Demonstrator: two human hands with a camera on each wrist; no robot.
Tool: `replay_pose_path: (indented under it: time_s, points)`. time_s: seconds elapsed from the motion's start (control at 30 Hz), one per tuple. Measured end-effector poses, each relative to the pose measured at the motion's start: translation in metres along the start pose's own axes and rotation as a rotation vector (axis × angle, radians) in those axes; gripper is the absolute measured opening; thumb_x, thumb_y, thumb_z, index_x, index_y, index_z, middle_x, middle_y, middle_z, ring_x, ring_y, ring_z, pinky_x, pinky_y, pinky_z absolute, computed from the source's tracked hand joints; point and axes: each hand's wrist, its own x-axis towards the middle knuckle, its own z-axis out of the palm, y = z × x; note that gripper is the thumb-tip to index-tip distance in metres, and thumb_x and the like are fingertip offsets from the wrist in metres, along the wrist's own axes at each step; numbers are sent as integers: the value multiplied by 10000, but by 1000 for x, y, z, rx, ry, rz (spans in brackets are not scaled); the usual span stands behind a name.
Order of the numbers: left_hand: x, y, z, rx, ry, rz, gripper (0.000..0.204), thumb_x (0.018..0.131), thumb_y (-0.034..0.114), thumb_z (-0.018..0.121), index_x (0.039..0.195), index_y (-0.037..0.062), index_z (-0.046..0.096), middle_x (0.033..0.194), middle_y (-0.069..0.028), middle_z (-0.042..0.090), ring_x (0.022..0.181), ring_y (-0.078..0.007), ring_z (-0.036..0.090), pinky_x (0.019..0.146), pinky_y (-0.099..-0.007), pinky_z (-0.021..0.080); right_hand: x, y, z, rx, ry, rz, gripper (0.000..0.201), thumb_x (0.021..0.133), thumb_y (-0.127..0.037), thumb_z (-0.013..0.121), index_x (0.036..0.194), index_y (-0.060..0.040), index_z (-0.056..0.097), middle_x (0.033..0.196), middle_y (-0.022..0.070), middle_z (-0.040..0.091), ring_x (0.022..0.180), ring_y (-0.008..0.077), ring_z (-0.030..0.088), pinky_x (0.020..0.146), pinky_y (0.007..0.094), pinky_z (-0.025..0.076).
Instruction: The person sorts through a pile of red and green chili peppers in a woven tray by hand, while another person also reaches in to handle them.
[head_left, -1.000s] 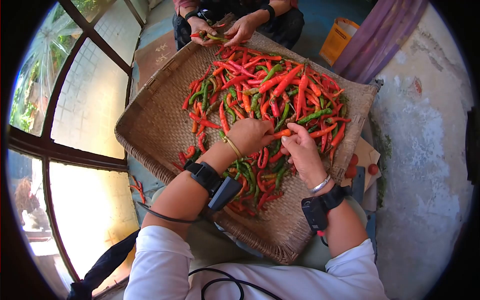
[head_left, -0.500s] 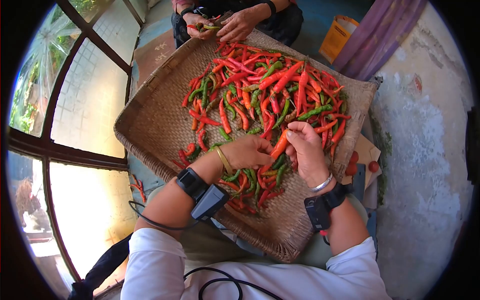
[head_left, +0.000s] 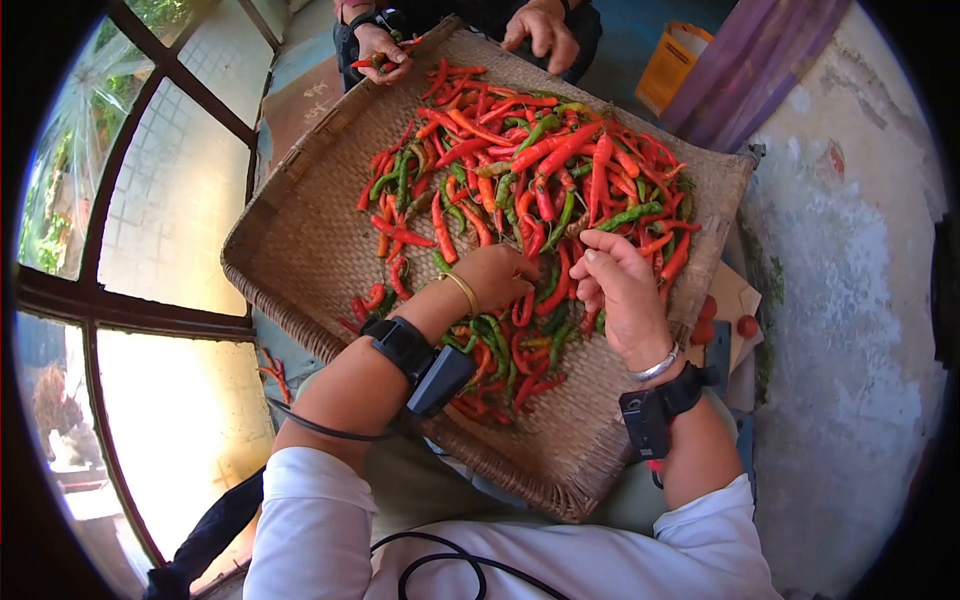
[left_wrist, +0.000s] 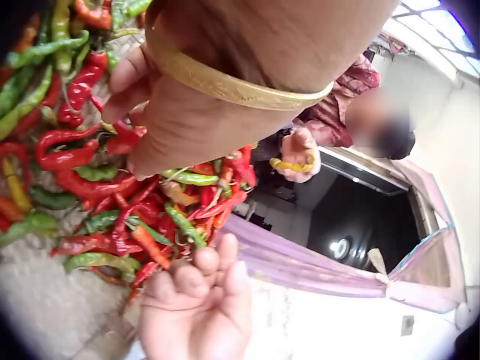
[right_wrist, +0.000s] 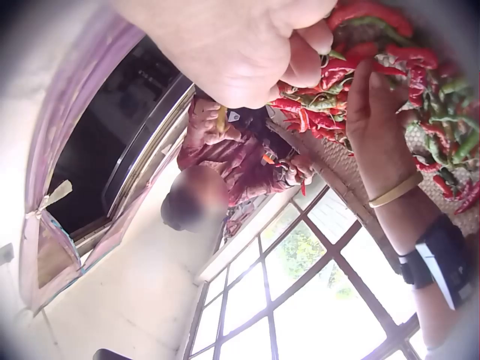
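A shallow woven basket [head_left: 285,225] holds a heap of red, orange and green chili peppers [head_left: 560,150]. Over the near side of the heap, my left hand [head_left: 495,276] has its fingers bent downward. In the left wrist view, its thumb and fingers pinch a red chili pepper [left_wrist: 124,139]. My right hand [head_left: 622,300] hovers just to the right, above the peppers, fingers loosely bent. Its palm, turned up in the left wrist view, shows no pepper in it.
Across the basket, another person's hand [head_left: 382,55] holds a few peppers, and their other hand [head_left: 545,38] is over the far rim. Tomatoes [head_left: 746,326] lie on cardboard at the right. An orange-yellow bag [head_left: 672,72] stands behind; a window [head_left: 180,210] lines the left.
The orange-red chili pepper between my hands is no longer in my right fingers. My left hand has moved forward and down to the heap. The other person's hands have moved apart.
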Motion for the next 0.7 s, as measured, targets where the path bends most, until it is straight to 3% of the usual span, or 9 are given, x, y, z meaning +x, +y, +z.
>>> replay_pose_path:
  time_s: [0.13, 0.23, 0.3, 0.43, 0.5, 0.57, 0.67, 0.7]
  points:
    - [-3, 11, 10, 81, 123, -61, 206, 705, 188, 584, 866, 66, 628, 820, -108, 612, 828, -268, 574, 738, -366, 445, -1, 0, 0, -68, -67, 38, 291, 824, -147, 489, 1073, 3, 467, 762, 23, 544, 581, 51, 482, 478, 174, 375]
    - [-3, 18, -3, -30, 61, 31, 209, 713, 138, 575, 909, 78, 611, 779, -115, 602, 771, -272, 581, 692, -358, 457, 1, 4, -1, -96, -68, 43, 290, 819, -162, 503, 1050, 12, 482, 762, 20, 537, 578, 55, 481, 475, 176, 373]
    - [-6, 25, -5, -314, 215, 47, 167, 707, 62, 561, 873, 63, 580, 734, -119, 584, 717, -281, 581, 632, -348, 460, 3, 9, -1, -113, -24, 43, 291, 819, -190, 520, 1031, 9, 498, 755, 11, 533, 582, 53, 482, 476, 178, 371]
    - [-25, 48, -9, -241, 172, 105, 163, 704, 11, 548, 856, 61, 518, 705, -114, 567, 684, -282, 581, 593, -340, 455, -2, 4, 6, -131, -44, 128, 255, 824, -223, 533, 971, -15, 531, 735, -1, 531, 576, 52, 483, 481, 178, 368]
    - [-33, 56, -5, -289, 147, 217, 202, 707, -23, 570, 874, 57, 488, 708, -57, 558, 686, -158, 574, 618, -262, 452, -3, 4, 10, -34, -134, 109, 211, 830, -253, 536, 883, -50, 554, 702, -14, 535, 563, 50, 484, 465, 176, 357]
    - [-38, 58, -3, -259, 143, 260, 236, 716, -22, 563, 914, 58, 462, 733, -54, 571, 682, -138, 572, 607, -256, 449, -3, 6, 9, -59, -118, 117, 212, 833, -272, 531, 840, -61, 555, 673, -16, 535, 539, 46, 474, 452, 173, 351]
    - [-45, 69, -8, -401, 224, 110, 233, 745, 6, 579, 941, 55, 463, 767, -44, 584, 663, -117, 561, 575, -243, 448, 0, 8, 5, -77, -76, 130, 247, 840, -309, 516, 776, -73, 554, 615, -17, 532, 493, 39, 452, 425, 169, 339]
    - [-46, 69, -11, -574, 181, -39, 237, 755, 16, 577, 963, 39, 466, 757, -47, 581, 663, -122, 561, 568, -253, 452, 1, 8, 3, -69, -50, 137, 272, 844, -328, 505, 755, -75, 553, 588, -17, 528, 471, 35, 439, 411, 168, 332]
